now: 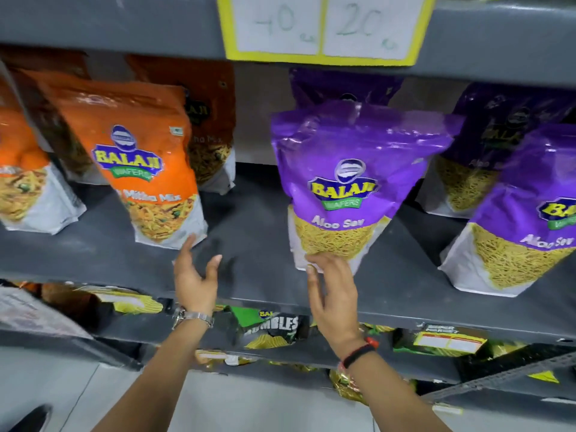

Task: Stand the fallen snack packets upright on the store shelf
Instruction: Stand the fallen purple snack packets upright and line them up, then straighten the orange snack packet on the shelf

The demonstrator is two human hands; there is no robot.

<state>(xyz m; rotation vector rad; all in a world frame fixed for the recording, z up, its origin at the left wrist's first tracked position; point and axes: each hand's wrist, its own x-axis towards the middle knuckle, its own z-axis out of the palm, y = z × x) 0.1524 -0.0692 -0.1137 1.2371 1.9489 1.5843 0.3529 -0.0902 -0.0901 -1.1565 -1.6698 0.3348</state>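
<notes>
The right hand (332,291) is open, with its fingers spread. Its fingertips touch the bottom front of a purple Aloo Sev packet (349,182), but it does not hold the bag. That packet stands up on the grey shelf (249,219), leaning back a little. The left hand (194,275) is open too and holds nothing. Its fingertips are just beside the bottom corner of an orange Mitha Mix packet (140,163); I cannot tell if they touch it. The orange bag stands up and tilts to the left. A silver watch (193,318) is on the left wrist, and a black band (358,353) is on the right one. More purple packets (526,219) stand to the right. Green chip bags (274,330) lie on the shelf below. A yellow price tag (321,26) hangs above
</notes>
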